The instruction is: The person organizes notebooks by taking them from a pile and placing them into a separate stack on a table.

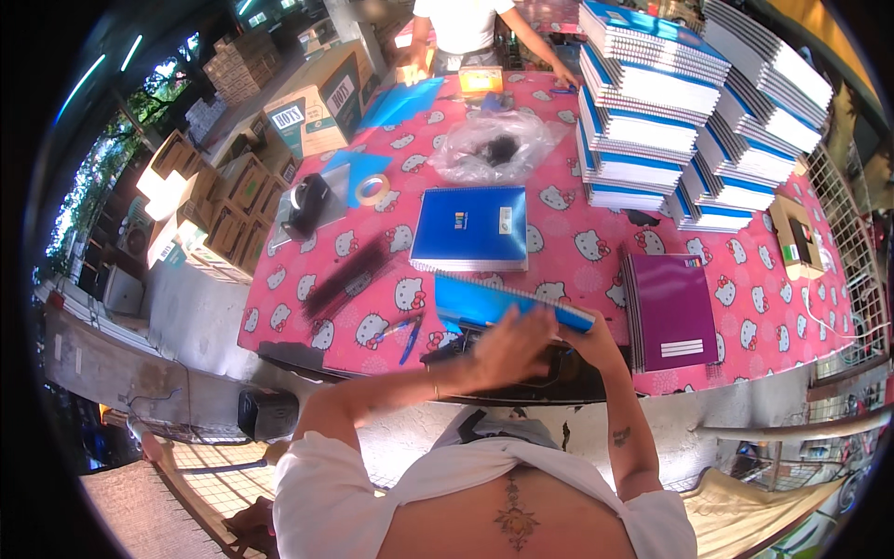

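Observation:
A blue spiral notebook [494, 300] is tilted over the table's near edge, its coil running along the upper side. My right hand [587, 337] grips its right end. Across its near side lies my left hand [515, 349], fingers stretched out and somewhat blurred, hiding part of the cover. Just beyond, a dark blue notebook stack [470, 228] rests flat. To the right sit purple notebooks [672, 309], in a low pile. Blue-handled scissors [410, 340] lie left of my left forearm.
Tall notebook stacks [647, 112] stand at the right back. A clear plastic bag [494, 147], a tape dispenser [305, 207] and a tape roll [372, 190] are on the pink patterned tablecloth [587, 247]. Cardboard boxes [317, 107] stand at left. Another person [466, 28] is across the table.

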`<state>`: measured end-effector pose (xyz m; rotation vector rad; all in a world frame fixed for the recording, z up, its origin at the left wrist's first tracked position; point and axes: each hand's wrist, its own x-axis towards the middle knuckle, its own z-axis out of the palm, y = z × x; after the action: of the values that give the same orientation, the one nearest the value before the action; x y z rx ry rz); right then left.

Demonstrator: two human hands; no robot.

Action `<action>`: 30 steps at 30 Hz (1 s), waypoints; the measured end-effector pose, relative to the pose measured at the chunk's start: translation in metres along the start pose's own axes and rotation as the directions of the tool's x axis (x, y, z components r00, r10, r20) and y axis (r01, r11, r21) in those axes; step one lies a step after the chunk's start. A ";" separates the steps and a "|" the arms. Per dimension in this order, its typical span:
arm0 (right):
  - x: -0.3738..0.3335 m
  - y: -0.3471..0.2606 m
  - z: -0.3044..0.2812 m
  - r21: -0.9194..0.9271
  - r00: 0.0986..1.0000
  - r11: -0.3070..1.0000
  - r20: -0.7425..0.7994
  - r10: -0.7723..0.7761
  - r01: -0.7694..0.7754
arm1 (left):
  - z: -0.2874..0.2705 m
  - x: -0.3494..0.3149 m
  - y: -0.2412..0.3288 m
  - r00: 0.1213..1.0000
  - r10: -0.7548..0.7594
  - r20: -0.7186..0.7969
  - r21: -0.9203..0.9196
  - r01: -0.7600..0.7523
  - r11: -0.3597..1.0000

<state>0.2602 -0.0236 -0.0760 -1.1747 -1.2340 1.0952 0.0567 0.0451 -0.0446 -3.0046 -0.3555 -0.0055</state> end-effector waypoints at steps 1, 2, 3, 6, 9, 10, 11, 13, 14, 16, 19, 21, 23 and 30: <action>0.004 -0.001 0.000 -0.002 1.000 1.000 0.013 -0.017 0.017 | 0.008 -0.006 0.004 0.996 0.014 -0.091 -0.028 -0.016 0.999; 0.001 -0.001 0.003 -0.006 1.000 1.000 0.006 0.029 -0.029 | -0.006 0.000 0.000 0.965 -0.030 -0.259 -0.012 0.028 1.000; 0.001 -0.001 0.004 -0.009 0.997 0.997 -0.002 0.075 -0.075 | -0.020 0.020 -0.018 0.905 -0.145 -0.400 -0.001 0.158 0.988; -0.001 -0.003 0.002 -0.031 0.997 0.997 0.017 0.072 -0.071 | -0.021 0.018 -0.015 0.885 -0.189 -0.426 -0.032 0.194 0.980; 0.002 -0.009 0.013 0.017 1.000 1.000 0.001 0.012 -0.012 | 0.063 -0.006 0.010 0.875 0.131 -0.467 0.262 -0.005 0.965; -0.001 -0.009 0.011 0.060 0.997 0.998 -0.064 -0.032 0.036 | 0.040 0.015 0.002 0.866 0.149 -0.476 0.260 -0.023 0.965; -0.001 -0.008 0.007 0.058 0.996 0.998 -0.083 -0.026 0.031 | -0.009 0.039 -0.011 0.867 0.001 -0.498 0.150 0.085 0.985; 0.003 -0.007 0.008 -0.041 0.998 0.998 -0.028 -0.052 0.051 | -0.036 0.047 -0.021 0.842 -0.107 -0.529 0.078 0.173 0.982; -0.001 -0.004 0.005 -0.054 0.998 0.997 -0.032 -0.050 0.049 | -0.019 0.038 -0.009 0.836 -0.106 -0.538 0.070 0.169 0.983; 0.001 0.004 0.007 0.005 0.991 0.994 -0.079 -0.104 0.105 | 0.018 0.008 0.024 0.895 0.012 -0.446 -0.055 -0.041 0.998; -0.003 0.026 -0.006 0.080 0.995 0.992 -0.008 -0.097 0.097 | -0.024 0.042 0.010 0.845 -0.046 -0.533 -0.034 0.033 0.999; -0.007 0.015 -0.004 -0.008 0.997 0.997 0.003 -0.081 0.081 | -0.022 0.038 0.015 0.877 -0.065 -0.477 -0.006 0.070 0.998; -0.006 -0.002 -0.004 -0.035 0.994 0.994 -0.008 -0.108 0.107 | 0.011 0.003 0.045 0.876 -0.056 -0.479 -0.099 0.010 0.995; -0.068 0.008 0.022 -0.483 0.898 0.875 -0.376 -0.226 0.018 | 0.048 -0.107 -0.039 0.408 -0.736 -0.541 -0.670 0.320 0.670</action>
<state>0.2357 -0.0898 -0.0909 -1.5753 -1.2355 0.4025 -0.0566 0.0637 -0.0898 -2.6688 -1.3625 -1.6558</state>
